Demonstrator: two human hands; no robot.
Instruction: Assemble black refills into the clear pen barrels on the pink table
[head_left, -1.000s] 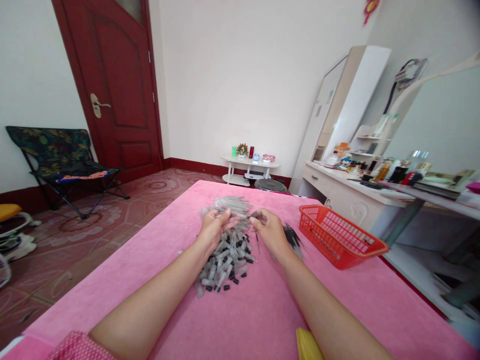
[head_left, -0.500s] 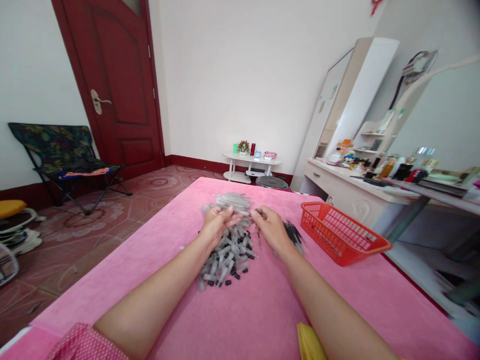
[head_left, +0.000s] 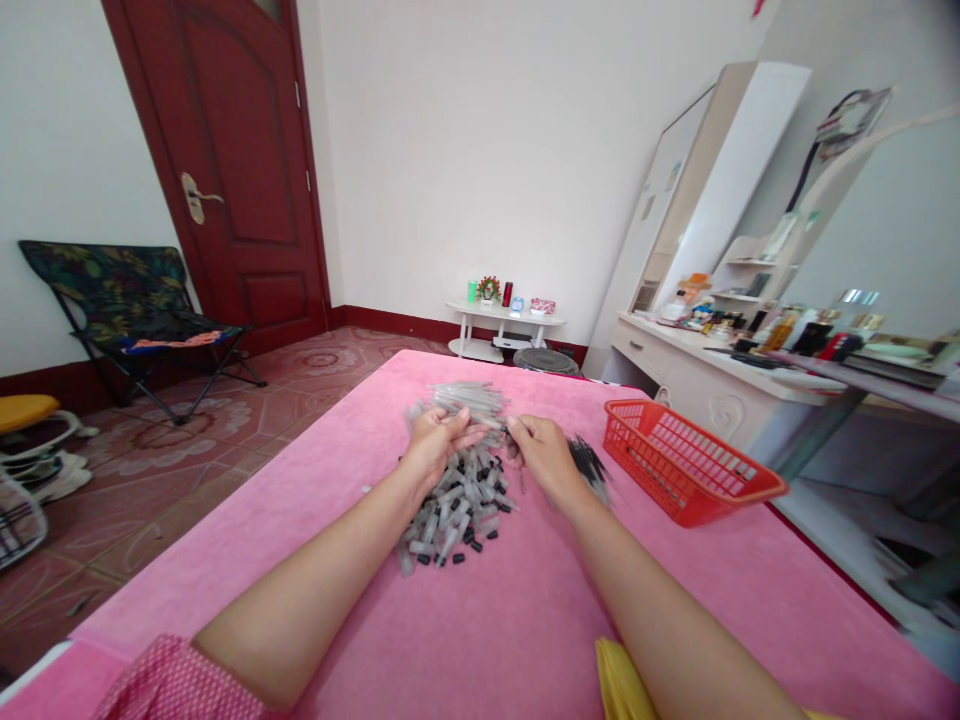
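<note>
My left hand [head_left: 441, 438] is closed in a pinch above the pile, apparently on a slim clear tube whose outline blends with the tubes behind it. Facing it, my right hand [head_left: 536, 445] has its thumb and fingers pressed together near that tube's right end; what they hold is too small to make out. Just beyond the hands lies a heap of slim clear tubes [head_left: 469, 396]. Below them are many short translucent caps [head_left: 450, 520] mixed with small black plugs [head_left: 458, 559]. To the right of my right hand lies a bundle of thin black-and-clear sticks [head_left: 587, 462], partly hidden by my wrist.
A red plastic basket [head_left: 690, 470] stands on the right side of the pink-covered table [head_left: 450, 640]. Yellow cloth [head_left: 621, 682] shows at the near edge under my right arm. Beyond the table's right edge is a dressing table [head_left: 720, 385] with bottles.
My right hand has shifted very slightly, its fingers still pinched near the left hand. The left hand keeps its pinch. The whole view has moved a little.
</note>
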